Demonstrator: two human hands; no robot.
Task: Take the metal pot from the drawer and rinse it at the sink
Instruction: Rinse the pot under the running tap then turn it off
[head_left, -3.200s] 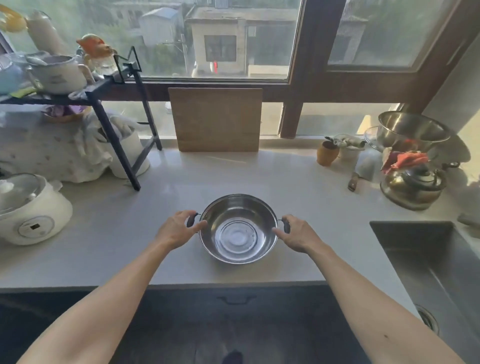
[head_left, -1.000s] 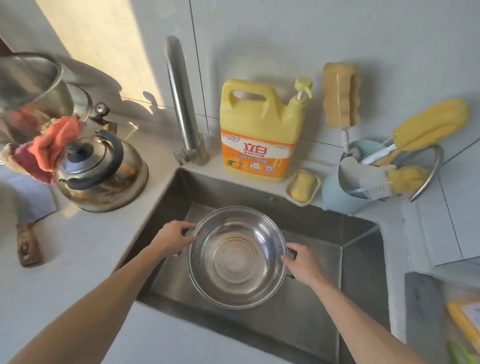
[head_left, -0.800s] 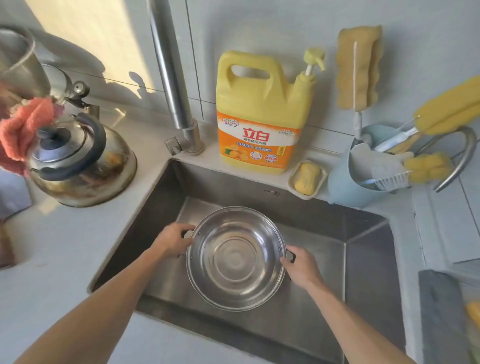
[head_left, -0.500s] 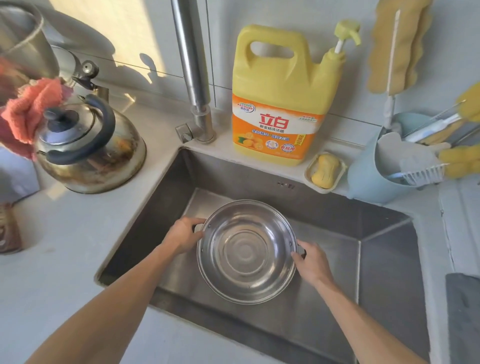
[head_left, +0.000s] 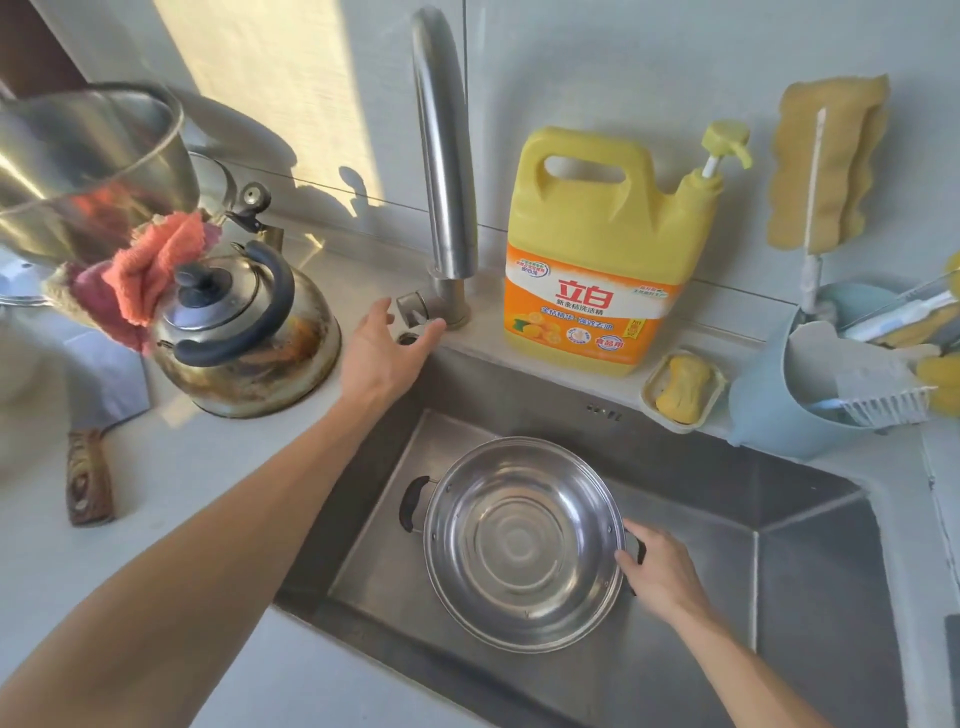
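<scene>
The shiny metal pot (head_left: 524, 543) sits empty and dry inside the steel sink (head_left: 810, 587), its black left handle free. My right hand (head_left: 657, 569) grips the pot's right handle. My left hand (head_left: 387, 345) is stretched out over the counter, fingers spread, just in front of the short lever at the base of the steel faucet (head_left: 444, 171). It does not clearly touch the lever. No water runs.
A steel kettle (head_left: 244, 332) with red cloths on it stands left of the sink. A yellow detergent jug (head_left: 605, 249), a soap dish (head_left: 683, 389) and a blue caddy with brushes (head_left: 800, 400) line the back edge. A knife handle (head_left: 88, 475) lies at left.
The pot went from the counter into the sink. My left hand has let go of the left handle and reached up to the faucet base; my right hand keeps its grip.
</scene>
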